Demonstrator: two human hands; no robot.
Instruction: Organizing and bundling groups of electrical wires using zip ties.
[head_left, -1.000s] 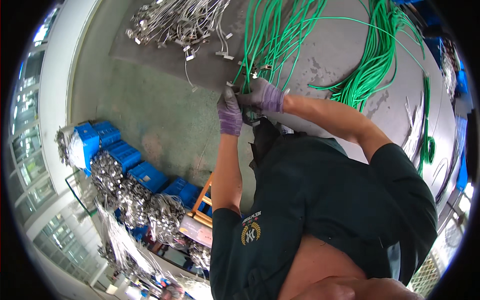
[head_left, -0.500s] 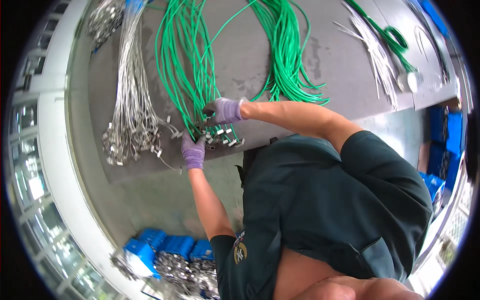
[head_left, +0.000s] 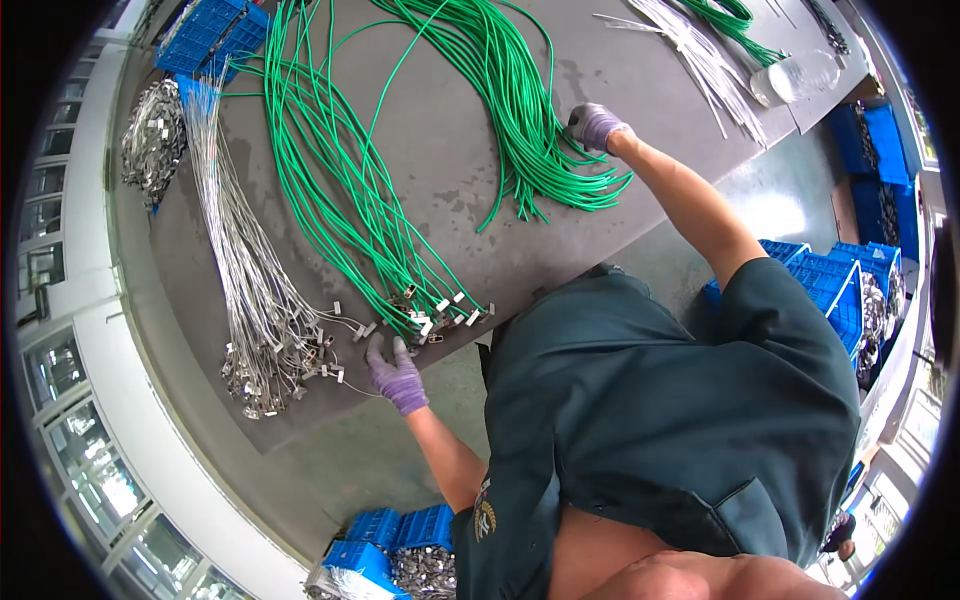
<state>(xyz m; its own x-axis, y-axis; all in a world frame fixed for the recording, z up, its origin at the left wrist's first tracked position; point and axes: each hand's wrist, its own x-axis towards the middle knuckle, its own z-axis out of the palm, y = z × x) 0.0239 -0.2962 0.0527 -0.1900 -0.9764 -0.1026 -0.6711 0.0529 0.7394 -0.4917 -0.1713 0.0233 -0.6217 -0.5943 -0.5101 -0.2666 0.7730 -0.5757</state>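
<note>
Left hand: in a purple-and-grey glove (head_left: 397, 375), at the desk's near edge, just beside the near ends of the left green cables; its grip is spread, thumb and fingers apart, with nothing seen between them.
Right hand: gloved likewise (head_left: 597, 127), farther out and to the right, at the right edge of the right green bundle; its fingers look bent, but whether the grip pinches a cable cannot be told.
Left green cables: a loose, long group (head_left: 330, 200) on the desk, running from the far left to the near edge.
White connectors: small blocks (head_left: 440, 306) clustered with metal pieces at the near ends of those cables.
Right green bundle: a denser group (head_left: 500, 100), right of the first, its near ends fanned out short of the desk's edge.
Silver wires: a bundle (head_left: 222, 210) at the left, ending nearby in a cluster of metal clips (head_left: 268, 375).
Desk: grey-topped (head_left: 450, 190), water-marked in patches.
Far right of desk: white strips (head_left: 690, 60), a green coil (head_left: 725, 15) and a clear bottle (head_left: 800, 78).
Surroundings: blue crates at the far left (head_left: 210, 35), right (head_left: 830, 285) and near left (head_left: 420, 525).
</note>
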